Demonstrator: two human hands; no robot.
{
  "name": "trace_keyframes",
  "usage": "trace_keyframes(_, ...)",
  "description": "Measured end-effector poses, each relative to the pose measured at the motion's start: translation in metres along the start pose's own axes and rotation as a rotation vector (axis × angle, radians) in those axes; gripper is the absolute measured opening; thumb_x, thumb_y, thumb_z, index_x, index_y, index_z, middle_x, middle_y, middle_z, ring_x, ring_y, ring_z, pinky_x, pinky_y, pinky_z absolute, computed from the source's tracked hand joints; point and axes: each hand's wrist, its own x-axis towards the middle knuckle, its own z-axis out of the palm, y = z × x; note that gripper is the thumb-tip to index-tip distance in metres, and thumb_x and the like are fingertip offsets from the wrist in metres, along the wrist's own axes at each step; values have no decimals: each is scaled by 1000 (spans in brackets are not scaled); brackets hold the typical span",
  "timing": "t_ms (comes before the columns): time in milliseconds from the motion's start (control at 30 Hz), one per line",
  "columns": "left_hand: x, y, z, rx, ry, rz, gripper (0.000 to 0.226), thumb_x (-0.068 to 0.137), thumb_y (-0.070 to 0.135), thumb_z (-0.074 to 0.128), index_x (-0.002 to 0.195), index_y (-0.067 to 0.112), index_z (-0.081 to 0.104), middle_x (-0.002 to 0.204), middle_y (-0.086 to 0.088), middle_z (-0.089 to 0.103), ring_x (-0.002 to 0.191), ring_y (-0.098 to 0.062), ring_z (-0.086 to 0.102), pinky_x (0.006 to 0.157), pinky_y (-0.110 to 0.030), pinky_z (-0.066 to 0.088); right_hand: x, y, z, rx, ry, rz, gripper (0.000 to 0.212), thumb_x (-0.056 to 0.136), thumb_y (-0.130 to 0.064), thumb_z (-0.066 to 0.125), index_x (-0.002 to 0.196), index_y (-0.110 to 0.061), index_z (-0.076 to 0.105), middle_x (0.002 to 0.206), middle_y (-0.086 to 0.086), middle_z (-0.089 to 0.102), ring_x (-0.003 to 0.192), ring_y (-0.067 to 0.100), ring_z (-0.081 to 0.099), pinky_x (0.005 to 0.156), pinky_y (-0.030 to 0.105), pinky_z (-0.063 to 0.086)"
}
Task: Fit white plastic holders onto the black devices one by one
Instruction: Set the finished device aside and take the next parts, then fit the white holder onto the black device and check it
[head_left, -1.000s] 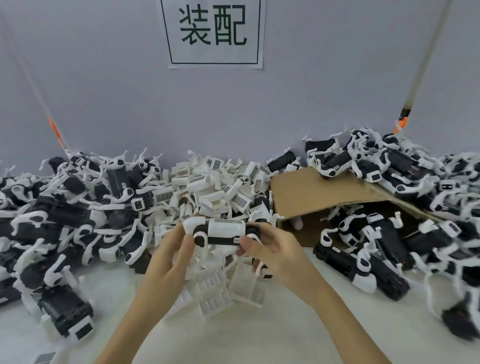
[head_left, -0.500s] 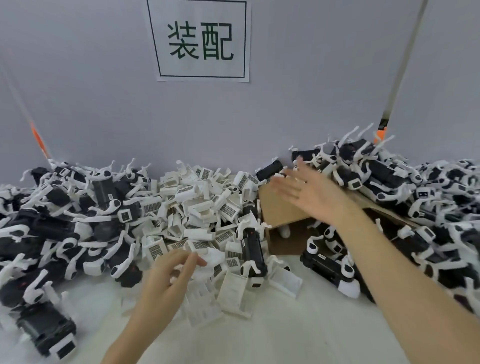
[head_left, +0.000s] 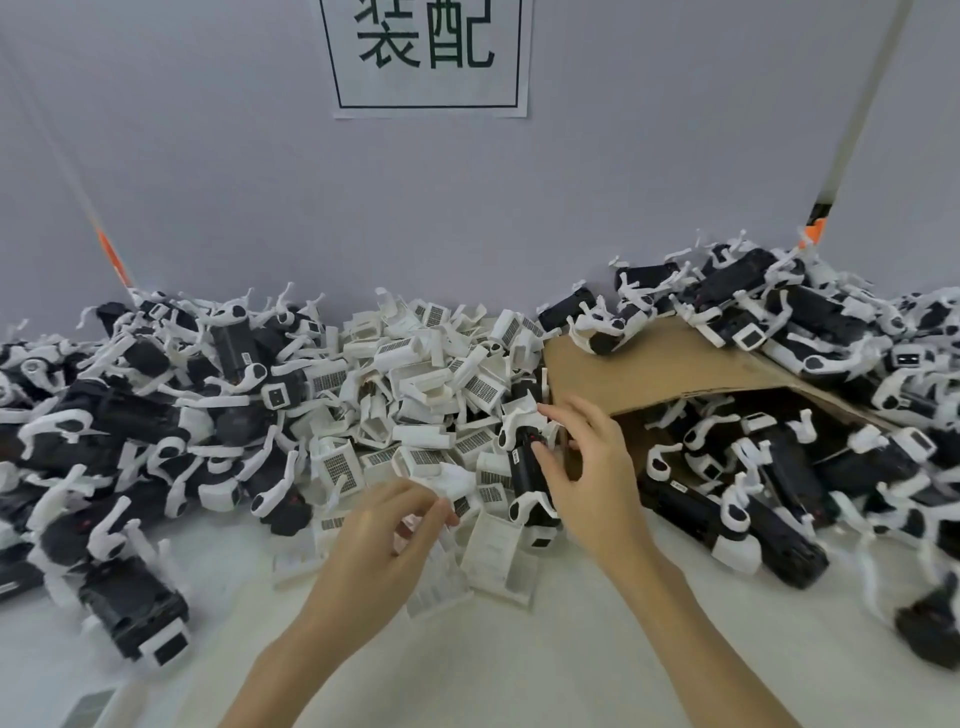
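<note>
While a second ago both hands held one assembled unit in front of the central heap, the head view now shows them apart and starting a fresh pair. The right hand (head_left: 587, 467), which half a second ago was stretched out open over the cardboard flap (head_left: 660, 364), has come back and reaches its fingers (head_left: 545, 457) onto a black device (head_left: 527, 467) standing at the right edge of the white heap; the fingers are spread and only touching it, not yet wrapped round. The left hand (head_left: 379, 530) pinches a white holder (head_left: 452, 480) at the heap's near edge, fingers narrow on it. I judge the last unit finished and cast off, and the next fitting about to begin.

Counting: two hands, one cardboard flap, one paper sign (head_left: 428, 52) on the wall. The loose white holders (head_left: 415, 374) in the middle run to several dozen, too many and too tangled to count. Black devices with white parts lie heaped on the desk (head_left: 545, 670) to the left (head_left: 130, 415) and right (head_left: 779, 467), likewise dozens each.
</note>
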Motion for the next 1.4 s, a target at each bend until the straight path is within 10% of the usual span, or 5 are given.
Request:
trace_keyframes(267, -3, -1, 8, 75, -12, 52, 21, 106, 25, 60, 93, 30, 76, 100, 23, 65, 106, -10, 57, 86, -22, 46, 7, 7, -2, -39, 25, 18, 32, 98, 5, 63, 125, -9, 72, 117, -1, 61, 92, 15, 65, 87, 30, 57)
trace_keyframes(900, -14, 19, 22, -102, -24, 57, 74, 85, 85, 60, 147, 48, 46, 139, 37, 47, 143, -1, 42, 110, -6, 29, 4, -51, -1, 450, 383, -70, 17, 101, -2, 66, 113, -8, 76, 103, -1, 79, 99, 18, 77, 88, 31, 60)
trace_keyframes(1000, -17, 23, 27, -210, -45, -23, 97, 70, 84, 76, 151, 49, 36, 138, 39, 50, 134, 8, 47, 103, -3, 33, -1, -67, 6, 675, 373, 48, 17, 100, 0, 67, 111, -10, 76, 101, 2, 79, 99, 22, 77, 88, 25, 59)
trace_keyframes(1133, -11, 24, 31, -482, 116, -152, 58, 88, 40, 82, 136, 32, 51, 119, 16, 72, 112, -12, 71, 93, -24, 55, -8, -73, 15, 885, 297, 249, 17, 98, 3, 67, 107, -9, 76, 100, 4, 80, 97, 21, 78, 85, 21, 58)
trace_keyframes(1400, 1, 11, 2, -983, 187, -464, 30, 97, 34, 67, 102, 6, 75, 91, -11, 69, 80, -24, 64, 72, -31, 52, -8, -52, 10, 678, -24, 245, 44, 93, -41, 72, 134, -30, 63, 127, -11, 67, 104, 6, 67, 83, 18, 54)
